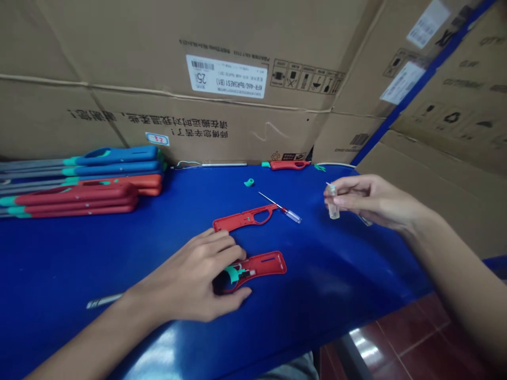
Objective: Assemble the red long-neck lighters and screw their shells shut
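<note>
My left hand [208, 272] is closed around a red lighter half-shell [270, 263] lying on the blue table. Inside that shell sit a green trigger [234, 273] and some small parts; my fingers cover its left part. Raised over the table's right side, my right hand [370, 199] pinches a small clear lighter fuel tank [333, 206] between thumb and fingers. The other red half-shell [237, 219] rests just beyond my left hand. A screwdriver [291, 214] with a clear handle touches its right end. A little green piece [249, 182] lies farther back.
Stacked long-necked lighters in blue [119, 154], orange [148, 183] and red [91, 198] fill the back left. By the cardboard wall [253, 121] are a metal tube [224, 164], another red lighter body [287, 165] and green bits [320, 168]. A metal rod [103, 301] pokes out under my left forearm.
</note>
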A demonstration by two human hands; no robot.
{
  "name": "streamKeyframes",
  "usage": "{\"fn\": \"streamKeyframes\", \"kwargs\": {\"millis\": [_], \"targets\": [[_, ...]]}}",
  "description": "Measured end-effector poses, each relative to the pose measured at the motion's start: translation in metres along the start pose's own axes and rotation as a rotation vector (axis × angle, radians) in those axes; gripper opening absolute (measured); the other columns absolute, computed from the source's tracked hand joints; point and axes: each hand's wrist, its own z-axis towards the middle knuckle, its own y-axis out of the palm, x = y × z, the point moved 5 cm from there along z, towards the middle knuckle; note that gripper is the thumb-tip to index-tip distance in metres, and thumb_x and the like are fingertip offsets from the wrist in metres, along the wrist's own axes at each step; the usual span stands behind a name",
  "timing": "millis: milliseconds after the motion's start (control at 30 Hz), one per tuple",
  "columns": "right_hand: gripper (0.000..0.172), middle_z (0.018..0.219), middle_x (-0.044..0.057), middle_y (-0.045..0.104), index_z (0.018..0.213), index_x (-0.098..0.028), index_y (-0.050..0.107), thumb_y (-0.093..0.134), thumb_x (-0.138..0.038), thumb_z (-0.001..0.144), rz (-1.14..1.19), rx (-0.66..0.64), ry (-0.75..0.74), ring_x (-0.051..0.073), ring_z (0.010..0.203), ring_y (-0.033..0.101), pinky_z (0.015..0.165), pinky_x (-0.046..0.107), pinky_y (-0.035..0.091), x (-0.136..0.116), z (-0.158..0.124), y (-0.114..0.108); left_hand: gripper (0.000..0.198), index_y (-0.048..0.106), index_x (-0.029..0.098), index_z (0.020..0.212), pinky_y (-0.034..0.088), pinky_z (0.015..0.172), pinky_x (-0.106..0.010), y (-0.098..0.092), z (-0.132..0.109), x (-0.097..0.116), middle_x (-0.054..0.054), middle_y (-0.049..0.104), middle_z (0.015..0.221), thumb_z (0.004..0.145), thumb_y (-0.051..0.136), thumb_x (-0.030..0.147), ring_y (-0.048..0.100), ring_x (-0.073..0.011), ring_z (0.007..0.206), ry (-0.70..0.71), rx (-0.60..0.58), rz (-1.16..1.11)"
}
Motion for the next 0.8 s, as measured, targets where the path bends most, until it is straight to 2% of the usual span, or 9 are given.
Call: {"fn": "streamKeyframes", "kwargs": {"millis": [133, 233, 300, 367, 433, 500, 567, 667, 800], "targets": [[0.03, 0.076, 0.004, 0.07, 0.097, -0.016, 0.068, 0.076, -0.038, 0.078, 0.15, -0.228, -0.021, 0.017, 0.07, 0.068, 0.064, 0.03, 0.054, -0.018, 0.008, 0.046, 0.02, 0.064, 0.017, 0.092, 0.048, 0.077, -0.037, 0.003, 0.001, 0.001, -0.003, 0.063, 0.082, 0.083, 0.064, 0.034, 0.06, -0.0196, 0.077, -0.044, -0.037, -0.015], [0.022, 0.075, 0.001, 0.065, 0.1, -0.015, 0.067, 0.067, -0.033, 0.087, 0.142, -0.354, -0.062, 0.013, 0.065, 0.061, 0.062, 0.028, 0.05, -0.026, 0.011, 0.087, 0.014, 0.062, 0.017, 0.088, 0.048, 0.071, -0.035, 0.006, 0.0, 0.0, -0.002, 0.061, 0.08, 0.083, 0.061, 0.03, 0.058, -0.0184, 0.073, -0.081, -0.082, -0.021], [0.019, 0.079, 0.002, 0.065, 0.102, -0.015, 0.067, 0.06, -0.03, 0.092, 0.078, -0.393, -0.102, 0.013, 0.066, 0.059, 0.062, 0.027, 0.049, -0.027, 0.009, 0.11, 0.014, 0.062, 0.017, 0.087, 0.048, 0.067, -0.034, 0.006, -0.001, -0.002, -0.002, 0.06, 0.079, 0.082, 0.061, 0.03, 0.058, -0.0179, 0.071, -0.102, -0.09, -0.02], [0.017, 0.092, 0.005, 0.067, 0.098, -0.017, 0.067, 0.053, -0.027, 0.095, -0.021, -0.383, -0.187, 0.014, 0.076, 0.061, 0.066, 0.027, 0.049, -0.027, 0.005, 0.126, 0.014, 0.061, 0.017, 0.084, 0.049, 0.067, -0.034, 0.007, -0.002, -0.003, -0.002, 0.06, 0.078, 0.08, 0.062, 0.031, 0.058, -0.018, 0.071, -0.118, -0.087, -0.026], [0.02, 0.089, 0.004, 0.065, 0.092, -0.017, 0.066, 0.047, -0.021, 0.096, -0.124, -0.325, -0.332, 0.014, 0.077, 0.06, 0.067, 0.027, 0.05, -0.026, -0.002, 0.135, 0.015, 0.059, 0.017, 0.082, 0.049, 0.067, -0.034, 0.008, -0.003, -0.004, -0.002, 0.059, 0.078, 0.079, 0.063, 0.031, 0.057, -0.0181, 0.071, -0.119, -0.078, -0.038], [0.018, 0.081, 0.002, 0.06, 0.089, -0.017, 0.064, 0.047, -0.016, 0.095, -0.214, -0.276, -0.462, 0.012, 0.07, 0.057, 0.063, 0.025, 0.049, -0.022, -0.008, 0.139, 0.014, 0.058, 0.017, 0.082, 0.05, 0.067, -0.035, 0.008, -0.003, -0.005, -0.002, 0.059, 0.078, 0.079, 0.063, 0.03, 0.058, -0.0188, 0.073, -0.115, -0.058, -0.044], [0.015, 0.085, 0.003, 0.06, 0.101, -0.015, 0.064, 0.053, -0.012, 0.092, -0.259, -0.227, -0.589, 0.011, 0.07, 0.058, 0.062, 0.024, 0.051, -0.017, -0.014, 0.139, 0.012, 0.059, 0.017, 0.083, 0.051, 0.069, -0.035, 0.008, -0.003, -0.005, -0.002, 0.06, 0.079, 0.08, 0.062, 0.028, 0.058, -0.0193, 0.075, -0.109, -0.039, -0.049], [0.027, 0.097, 0.009, 0.063, 0.116, -0.009, 0.06, 0.056, -0.007, 0.089, -0.288, -0.136, -0.757, 0.013, 0.079, 0.062, 0.068, 0.024, 0.055, -0.011, -0.02, 0.134, 0.009, 0.059, 0.018, 0.085, 0.052, 0.071, -0.036, 0.009, -0.002, -0.006, -0.002, 0.061, 0.08, 0.082, 0.063, 0.026, 0.059, -0.0196, 0.077, -0.106, -0.033, -0.068], [0.03, 0.101, 0.009, 0.066, 0.117, -0.009, 0.057, 0.059, -0.005, 0.088, -0.305, -0.098, -0.8, 0.014, 0.091, 0.063, 0.081, 0.024, 0.056, -0.007, -0.022, 0.129, 0.012, 0.061, 0.018, 0.09, 0.053, 0.072, -0.038, 0.01, -0.001, -0.007, -0.003, 0.064, 0.084, 0.082, 0.065, 0.027, 0.061, -0.0219, 0.081, -0.119, -0.04, -0.075]]}}
